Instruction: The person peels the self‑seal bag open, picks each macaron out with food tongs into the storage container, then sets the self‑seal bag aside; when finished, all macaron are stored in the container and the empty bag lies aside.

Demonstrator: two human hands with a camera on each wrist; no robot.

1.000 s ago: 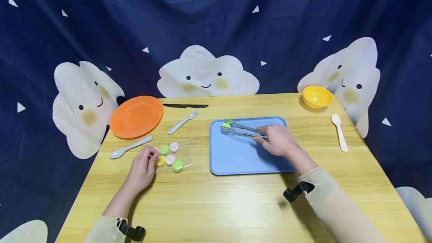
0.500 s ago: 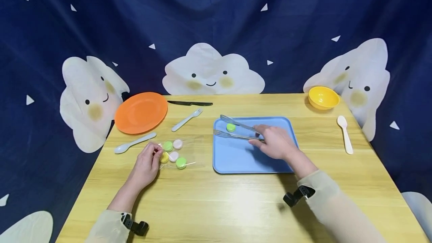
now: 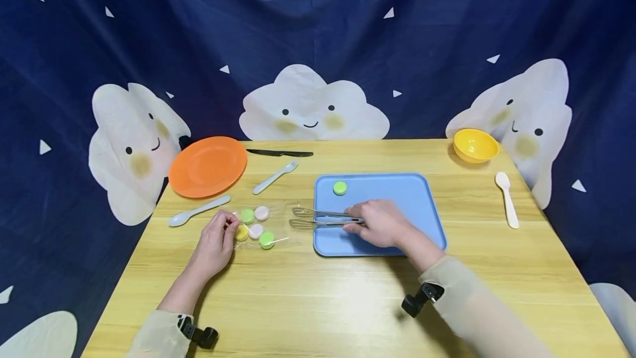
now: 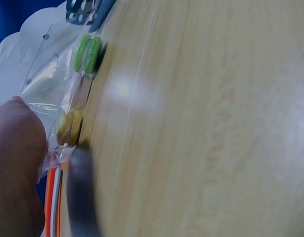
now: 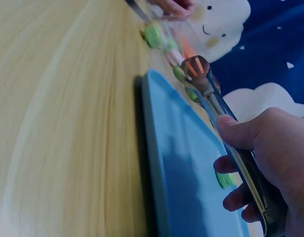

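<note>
My left hand (image 3: 218,242) pinches the near-left edge of a clear plastic bag (image 3: 285,215). Inside or on that bag lie several macarons: green (image 3: 266,240), pale pink (image 3: 261,213) and a yellow one (image 3: 242,232) by my fingertips. My right hand (image 3: 380,222) grips metal tongs (image 3: 318,219); their tips reach left past the tray's edge, toward the bag's right end, slightly apart with nothing between them. On the blue tray (image 3: 417,203) sits one green macaron (image 3: 340,188), behind the tongs. The right wrist view shows thumb and fingers round the tongs (image 5: 216,103).
An orange plate (image 3: 207,167), a black knife (image 3: 280,153), a pale fork (image 3: 275,177) and a pale spoon (image 3: 199,211) lie at the left and back. At the right are a yellow bowl (image 3: 475,146) and a white spoon (image 3: 507,200).
The tongs opened and let go of the green macaron, which stays on the tray. My right hand then moved left and nearer with the tongs. My left hand keeps holding the bag.
</note>
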